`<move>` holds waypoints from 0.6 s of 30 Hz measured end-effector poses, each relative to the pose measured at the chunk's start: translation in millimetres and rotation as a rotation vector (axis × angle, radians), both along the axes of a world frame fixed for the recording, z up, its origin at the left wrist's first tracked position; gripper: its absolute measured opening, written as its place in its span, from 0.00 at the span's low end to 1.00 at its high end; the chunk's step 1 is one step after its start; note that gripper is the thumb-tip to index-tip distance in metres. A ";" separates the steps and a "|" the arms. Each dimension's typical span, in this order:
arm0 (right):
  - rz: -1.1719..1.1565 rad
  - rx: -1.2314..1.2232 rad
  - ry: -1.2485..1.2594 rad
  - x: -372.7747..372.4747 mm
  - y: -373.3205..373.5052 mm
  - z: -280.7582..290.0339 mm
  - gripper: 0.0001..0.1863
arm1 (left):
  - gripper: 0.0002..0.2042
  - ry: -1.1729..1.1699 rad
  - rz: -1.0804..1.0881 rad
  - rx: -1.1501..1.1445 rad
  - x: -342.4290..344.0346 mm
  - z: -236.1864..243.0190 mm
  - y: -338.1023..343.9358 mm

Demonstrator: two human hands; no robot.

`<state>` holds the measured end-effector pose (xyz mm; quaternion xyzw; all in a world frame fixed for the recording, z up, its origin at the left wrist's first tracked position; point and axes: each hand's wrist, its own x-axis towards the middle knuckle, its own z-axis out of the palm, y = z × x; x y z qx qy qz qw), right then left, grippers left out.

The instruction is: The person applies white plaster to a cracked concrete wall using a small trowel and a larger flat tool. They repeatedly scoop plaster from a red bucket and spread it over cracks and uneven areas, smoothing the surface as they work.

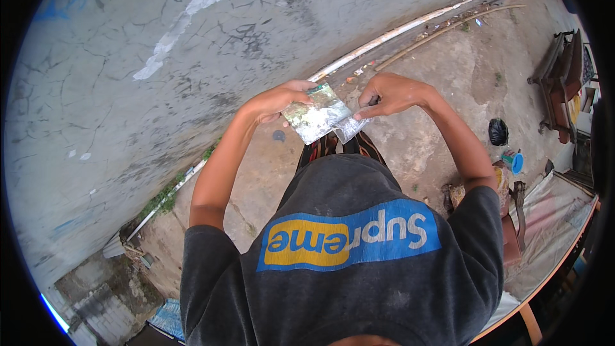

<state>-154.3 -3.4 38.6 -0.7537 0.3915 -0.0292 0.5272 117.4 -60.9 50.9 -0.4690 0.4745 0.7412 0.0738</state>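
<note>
My left hand (280,100) holds a flat, shiny rectangular packet (317,117) by its left side, the thumb lying on top. A greenish strip runs along the packet's upper edge, and bright glare hides most of its face. At the packet's lower right corner, my right hand (395,94) pinches a small clear plastic piece (350,129) between thumb and fingers. The plastic touches or overlaps the packet; whether the two are joined I cannot tell. Both hands are in front of my body, above my striped trousers.
A cracked grey wall (160,77) rises at the left, with a white pipe (384,40) along its foot. To the right stand brown wooden furniture (558,93), a black plastic bag (498,132) and a blue round container (516,163). A long pole (442,34) lies ahead.
</note>
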 end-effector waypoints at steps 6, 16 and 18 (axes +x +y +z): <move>0.073 0.033 -0.047 32.2 -8.1 4.3 0.26 | 0.29 -0.095 -0.035 0.043 2.4 -14.6 -3.7; -0.833 0.178 -0.597 61.6 4.2 -23.6 0.20 | 0.08 -0.035 0.119 -0.662 159.5 42.1 -17.5; -1.123 0.192 -0.713 84.8 4.3 -41.6 0.22 | 0.05 -0.084 0.331 -0.942 197.1 97.9 -16.6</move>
